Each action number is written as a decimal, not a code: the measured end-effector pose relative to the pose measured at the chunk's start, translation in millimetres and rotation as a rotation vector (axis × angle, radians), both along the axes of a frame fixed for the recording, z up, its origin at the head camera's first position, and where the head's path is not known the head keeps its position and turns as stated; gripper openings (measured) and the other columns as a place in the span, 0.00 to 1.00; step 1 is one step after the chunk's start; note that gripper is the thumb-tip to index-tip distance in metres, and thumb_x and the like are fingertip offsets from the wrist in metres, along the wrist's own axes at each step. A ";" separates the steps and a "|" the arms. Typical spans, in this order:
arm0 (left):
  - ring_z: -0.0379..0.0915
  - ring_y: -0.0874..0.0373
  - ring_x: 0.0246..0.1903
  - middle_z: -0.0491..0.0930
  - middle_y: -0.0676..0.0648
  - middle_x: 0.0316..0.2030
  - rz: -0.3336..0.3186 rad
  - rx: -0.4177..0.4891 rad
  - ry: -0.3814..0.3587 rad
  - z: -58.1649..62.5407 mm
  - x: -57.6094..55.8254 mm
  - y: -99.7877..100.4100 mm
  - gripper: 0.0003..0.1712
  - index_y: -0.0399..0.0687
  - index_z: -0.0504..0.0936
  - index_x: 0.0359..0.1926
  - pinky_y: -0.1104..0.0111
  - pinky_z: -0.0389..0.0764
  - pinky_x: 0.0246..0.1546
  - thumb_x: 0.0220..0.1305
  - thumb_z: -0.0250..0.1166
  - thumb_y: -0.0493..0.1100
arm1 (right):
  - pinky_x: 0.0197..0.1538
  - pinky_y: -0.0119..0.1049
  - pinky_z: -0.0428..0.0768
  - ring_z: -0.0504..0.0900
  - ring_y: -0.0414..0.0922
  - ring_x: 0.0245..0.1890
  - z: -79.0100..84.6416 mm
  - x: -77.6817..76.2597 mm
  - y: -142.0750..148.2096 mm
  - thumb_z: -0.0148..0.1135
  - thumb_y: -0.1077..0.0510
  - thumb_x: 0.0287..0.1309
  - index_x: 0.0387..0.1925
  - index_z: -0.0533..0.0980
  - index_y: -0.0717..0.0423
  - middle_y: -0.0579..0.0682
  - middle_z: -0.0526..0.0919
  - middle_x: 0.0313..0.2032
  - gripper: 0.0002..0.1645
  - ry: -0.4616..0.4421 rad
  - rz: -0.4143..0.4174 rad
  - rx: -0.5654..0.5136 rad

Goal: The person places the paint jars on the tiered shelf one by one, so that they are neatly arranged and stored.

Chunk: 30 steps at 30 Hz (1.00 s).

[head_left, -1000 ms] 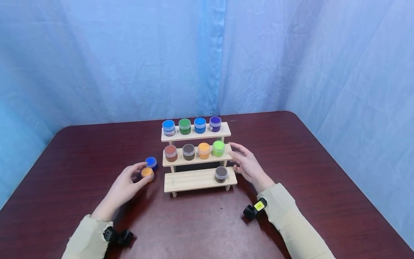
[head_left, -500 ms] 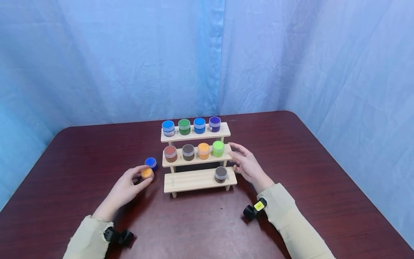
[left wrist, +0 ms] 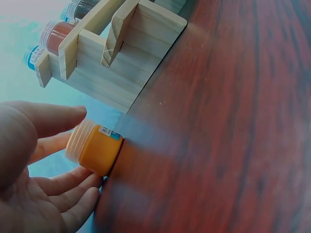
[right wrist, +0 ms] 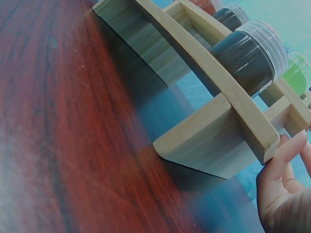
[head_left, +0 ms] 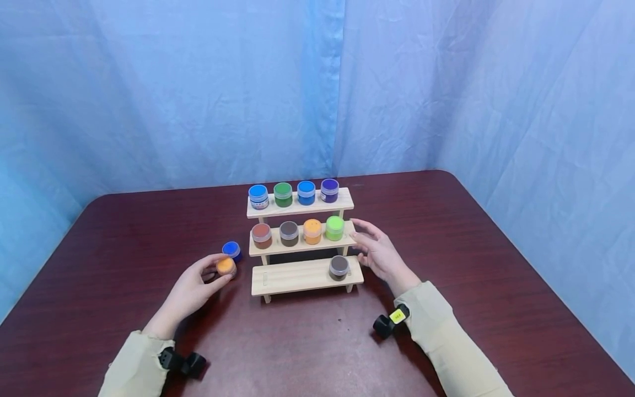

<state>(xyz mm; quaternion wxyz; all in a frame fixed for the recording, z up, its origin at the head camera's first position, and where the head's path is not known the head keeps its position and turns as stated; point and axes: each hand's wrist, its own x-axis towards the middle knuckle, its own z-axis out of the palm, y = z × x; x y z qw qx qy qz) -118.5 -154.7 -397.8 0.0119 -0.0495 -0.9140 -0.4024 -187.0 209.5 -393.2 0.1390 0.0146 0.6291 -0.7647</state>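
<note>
My left hand (head_left: pixel 192 286) is around an orange paint jar (head_left: pixel 225 267) standing on the table left of the rack, fingers at its far side and thumb at its near side. In the left wrist view, the orange jar (left wrist: pixel 99 148) has a clear lid, and my thumb lies close by that lid. A blue paint jar (head_left: pixel 231 251) stands just behind it. My right hand (head_left: pixel 381 252) touches the right end of the three-step wooden rack (head_left: pixel 292 278), fingers loosely spread. In the right wrist view, the thumb of my right hand (right wrist: pixel 286 194) is at the bottom step's end.
A dark paint jar (head_left: pixel 339 267) stands at the right of the bottom step. The middle step bears a brown jar (head_left: pixel 262 235) and several others; the top step holds blue, green and purple jars. Blue curtains (head_left: pixel 223 94) hang behind the dark red table (head_left: pixel 307 342).
My left fingers have come off the blue jar's edge and down onto the orange jar. My right hand stays at the rack's end, and the jars keep their places.
</note>
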 end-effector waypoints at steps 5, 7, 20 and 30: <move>0.76 0.41 0.49 0.78 0.35 0.49 0.016 0.020 0.015 -4.0 -0.9 -0.8 0.26 0.36 0.73 0.58 0.50 0.76 0.54 0.59 0.66 0.36 | 0.24 0.19 0.69 0.71 0.34 0.27 -0.9 0.1 -0.1 0.49 0.62 0.67 0.69 0.56 0.57 0.42 0.73 0.39 0.30 0.002 -0.002 -0.005; 0.76 0.42 0.49 0.78 0.34 0.49 0.021 0.026 0.024 -6.1 -1.6 -1.6 0.25 0.36 0.73 0.58 0.50 0.76 0.53 0.59 0.65 0.36 | 0.24 0.20 0.68 0.71 0.34 0.27 -1.2 0.2 -0.1 0.49 0.62 0.67 0.69 0.57 0.57 0.42 0.73 0.39 0.30 0.001 -0.001 -0.008; 0.76 0.43 0.49 0.77 0.34 0.50 0.068 0.058 0.065 -11.1 -5.5 0.4 0.23 0.35 0.75 0.55 0.53 0.78 0.52 0.59 0.66 0.35 | 0.23 0.19 0.68 0.72 0.34 0.27 -1.1 -1.3 1.5 0.49 0.62 0.67 0.69 0.55 0.58 0.41 0.74 0.38 0.31 0.005 0.010 -0.024; 0.76 0.43 0.48 0.78 0.34 0.49 0.078 0.047 0.075 -11.9 -4.7 0.9 0.23 0.36 0.76 0.54 0.53 0.78 0.50 0.58 0.67 0.35 | 0.23 0.19 0.69 0.72 0.34 0.27 -2.7 -1.7 1.2 0.49 0.62 0.67 0.69 0.56 0.57 0.42 0.74 0.39 0.30 0.002 0.007 -0.025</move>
